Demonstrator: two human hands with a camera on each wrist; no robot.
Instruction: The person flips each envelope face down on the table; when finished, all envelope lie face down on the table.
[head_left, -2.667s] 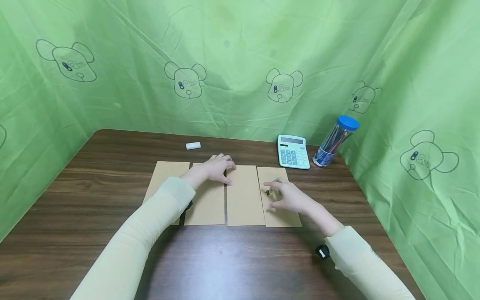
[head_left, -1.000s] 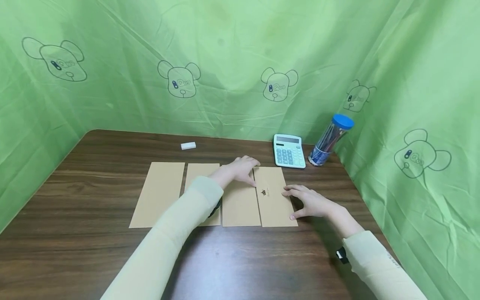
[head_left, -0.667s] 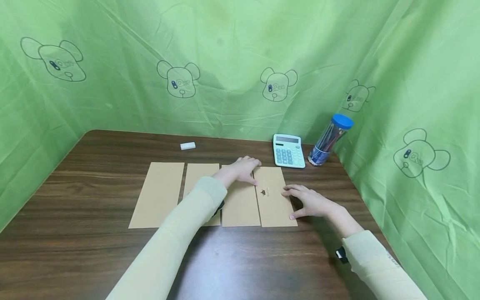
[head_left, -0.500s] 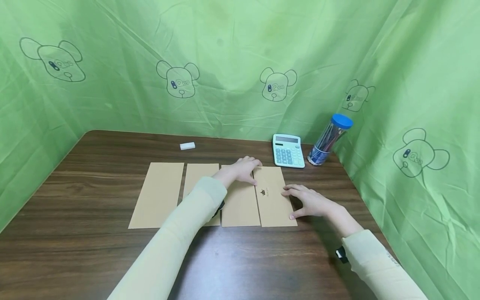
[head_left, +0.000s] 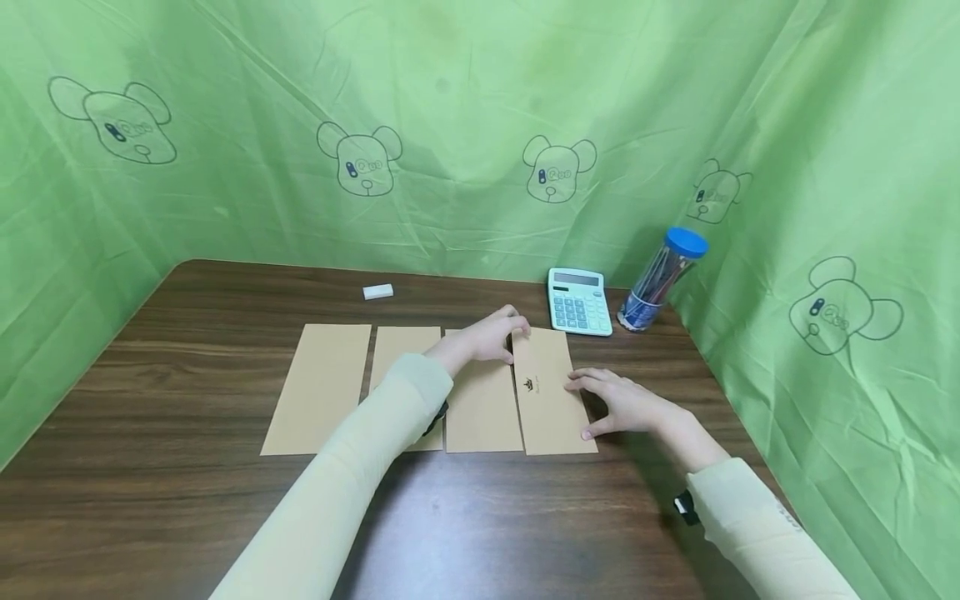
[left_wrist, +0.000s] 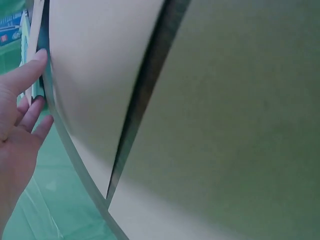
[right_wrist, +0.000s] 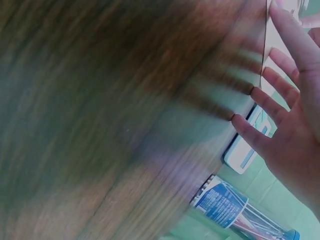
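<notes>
Several flat brown kraft-paper rectangles lie side by side on the wooden table. The rightmost kraft card (head_left: pixel 553 417) carries a small dark crown print. My left hand (head_left: pixel 486 339) reaches across the others and pinches its upper left corner, with that end slightly raised. In the left wrist view the thin edge of the card (left_wrist: pixel 34 42) sits between thumb and fingers of the left hand (left_wrist: pixel 17 107). My right hand (head_left: pixel 628 406) rests at the card's right edge, fingers spread and gently bent. The right wrist view shows the fingertips of the right hand (right_wrist: pixel 295 125) along that edge.
Behind the cards are a white eraser-like block (head_left: pixel 378 292), a pale blue calculator (head_left: pixel 580 302) and a leaning clear tube with a blue lid (head_left: pixel 662 279) holding thin sticks. A green curtain (head_left: pixel 465 225) hangs around the table's (head_left: pixel 187 500) back and right side.
Both hands have moved right from over the middle and right cards to the rightmost one. Most recently the left fingers closed on its upper corner and raised it slightly; the right hand stayed put.
</notes>
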